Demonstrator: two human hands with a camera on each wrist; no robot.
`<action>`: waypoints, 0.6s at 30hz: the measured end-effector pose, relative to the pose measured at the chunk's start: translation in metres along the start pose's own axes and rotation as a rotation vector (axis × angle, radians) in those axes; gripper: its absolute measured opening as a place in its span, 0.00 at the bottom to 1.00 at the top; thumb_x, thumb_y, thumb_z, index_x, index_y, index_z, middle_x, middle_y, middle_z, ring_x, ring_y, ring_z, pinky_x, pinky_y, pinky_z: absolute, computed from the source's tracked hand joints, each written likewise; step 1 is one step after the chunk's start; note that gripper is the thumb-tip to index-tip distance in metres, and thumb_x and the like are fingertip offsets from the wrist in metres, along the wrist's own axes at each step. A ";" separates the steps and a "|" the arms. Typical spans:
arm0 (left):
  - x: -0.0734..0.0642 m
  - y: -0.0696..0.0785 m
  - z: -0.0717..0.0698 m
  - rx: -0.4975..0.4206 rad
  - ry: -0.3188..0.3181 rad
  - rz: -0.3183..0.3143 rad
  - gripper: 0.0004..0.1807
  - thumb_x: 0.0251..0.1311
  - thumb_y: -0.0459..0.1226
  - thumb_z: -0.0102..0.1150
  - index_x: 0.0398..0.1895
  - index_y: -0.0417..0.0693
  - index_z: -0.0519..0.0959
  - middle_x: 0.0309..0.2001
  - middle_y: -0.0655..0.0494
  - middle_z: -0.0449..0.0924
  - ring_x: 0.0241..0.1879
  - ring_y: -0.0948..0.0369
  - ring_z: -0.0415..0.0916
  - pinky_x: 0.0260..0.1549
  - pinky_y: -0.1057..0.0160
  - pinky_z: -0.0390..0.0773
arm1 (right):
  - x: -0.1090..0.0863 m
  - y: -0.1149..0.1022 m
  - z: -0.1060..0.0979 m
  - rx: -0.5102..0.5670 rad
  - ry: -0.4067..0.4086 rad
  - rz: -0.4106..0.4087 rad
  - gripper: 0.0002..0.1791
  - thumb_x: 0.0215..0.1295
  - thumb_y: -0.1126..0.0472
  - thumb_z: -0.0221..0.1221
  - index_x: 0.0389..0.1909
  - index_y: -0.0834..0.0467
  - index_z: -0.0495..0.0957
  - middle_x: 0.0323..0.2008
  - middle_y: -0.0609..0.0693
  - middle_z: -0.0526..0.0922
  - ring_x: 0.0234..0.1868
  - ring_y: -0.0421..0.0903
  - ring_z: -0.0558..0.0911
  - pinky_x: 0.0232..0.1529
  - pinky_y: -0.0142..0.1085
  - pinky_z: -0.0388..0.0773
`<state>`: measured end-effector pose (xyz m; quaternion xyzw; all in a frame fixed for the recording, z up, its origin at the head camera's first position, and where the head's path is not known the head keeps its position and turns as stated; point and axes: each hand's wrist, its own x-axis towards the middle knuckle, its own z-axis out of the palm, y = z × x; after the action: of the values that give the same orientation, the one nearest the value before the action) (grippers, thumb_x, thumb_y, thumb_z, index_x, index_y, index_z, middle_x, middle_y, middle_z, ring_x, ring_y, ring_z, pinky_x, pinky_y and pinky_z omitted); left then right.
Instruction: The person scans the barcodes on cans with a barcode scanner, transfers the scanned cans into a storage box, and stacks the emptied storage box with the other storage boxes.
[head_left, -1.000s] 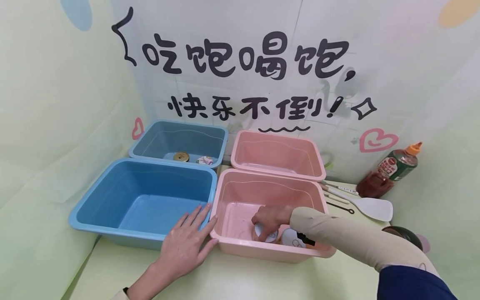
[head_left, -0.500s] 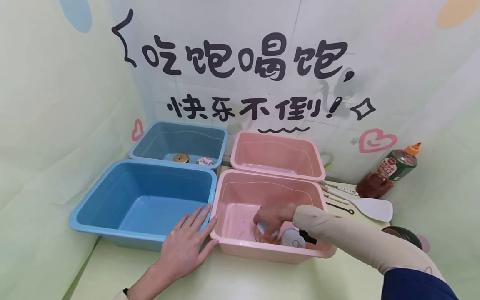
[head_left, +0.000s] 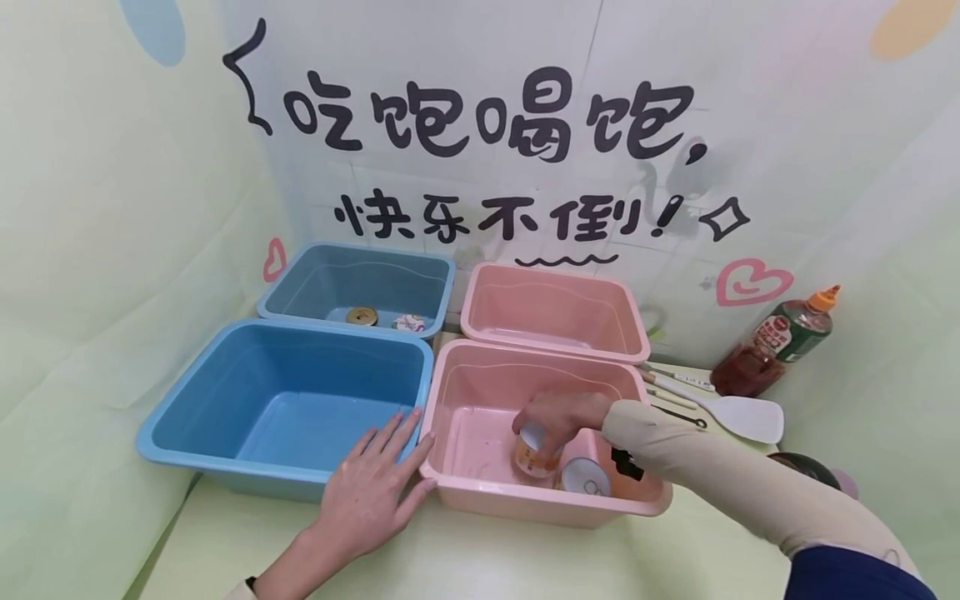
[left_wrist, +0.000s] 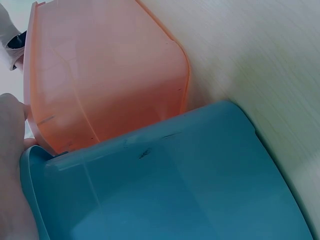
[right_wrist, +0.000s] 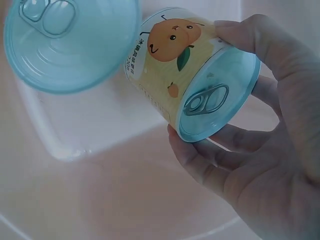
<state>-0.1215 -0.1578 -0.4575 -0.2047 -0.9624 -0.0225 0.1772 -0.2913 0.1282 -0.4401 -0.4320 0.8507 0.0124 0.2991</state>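
My right hand [head_left: 558, 419] grips a fruit can [head_left: 531, 460] inside the near pink tub [head_left: 480, 367]. In the right wrist view, the held can [right_wrist: 170, 65] shows a cartoon orange on a pale yellow label and a pull-ring lid, and the thumb and fingers of my right hand [right_wrist: 270, 165] wrap round its lid end. Right beside it stands a second can [head_left: 587, 477], pull ring up. My left hand [head_left: 375, 492] lies with spread, straight fingers across the neighbouring rims of the pink tub and the near blue tub [head_left: 225, 454].
Behind are a grey-blue tub [head_left: 352, 279] with two round lids [head_left: 363, 315] inside and another pink tub [head_left: 555, 292]. To the right lie a white spatula [head_left: 746, 418] and thin utensils, near a leaning sauce bottle [head_left: 776, 342]. A dark round item [head_left: 806, 471] is partly behind the right sleeve.
My right hand has moved slightly right with the can, whose label now shows more. The second can sits slightly differently in view. My left hand has stayed put.
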 end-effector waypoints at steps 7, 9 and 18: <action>0.000 0.000 0.000 0.005 -0.008 0.000 0.31 0.68 0.62 0.47 0.69 0.62 0.73 0.76 0.53 0.63 0.71 0.49 0.68 0.61 0.44 0.76 | -0.017 0.000 -0.017 -0.020 0.101 -0.009 0.32 0.44 0.54 0.77 0.55 0.49 0.82 0.43 0.43 0.86 0.40 0.39 0.80 0.42 0.32 0.79; 0.000 0.000 -0.001 0.007 -0.015 -0.004 0.31 0.68 0.62 0.46 0.69 0.63 0.73 0.76 0.54 0.62 0.71 0.50 0.68 0.61 0.44 0.76 | -0.024 -0.002 -0.023 0.004 0.121 -0.009 0.32 0.44 0.54 0.78 0.55 0.49 0.82 0.43 0.41 0.86 0.41 0.38 0.80 0.44 0.32 0.79; 0.000 0.000 0.000 0.007 -0.010 -0.002 0.31 0.69 0.63 0.46 0.69 0.63 0.73 0.76 0.53 0.62 0.71 0.50 0.68 0.61 0.44 0.76 | -0.061 -0.005 -0.052 0.023 0.236 -0.029 0.34 0.42 0.54 0.78 0.55 0.52 0.82 0.48 0.48 0.85 0.45 0.43 0.81 0.45 0.35 0.79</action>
<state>-0.1216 -0.1582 -0.4571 -0.2034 -0.9636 -0.0182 0.1728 -0.2864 0.1548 -0.3648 -0.4394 0.8737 -0.0526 0.2020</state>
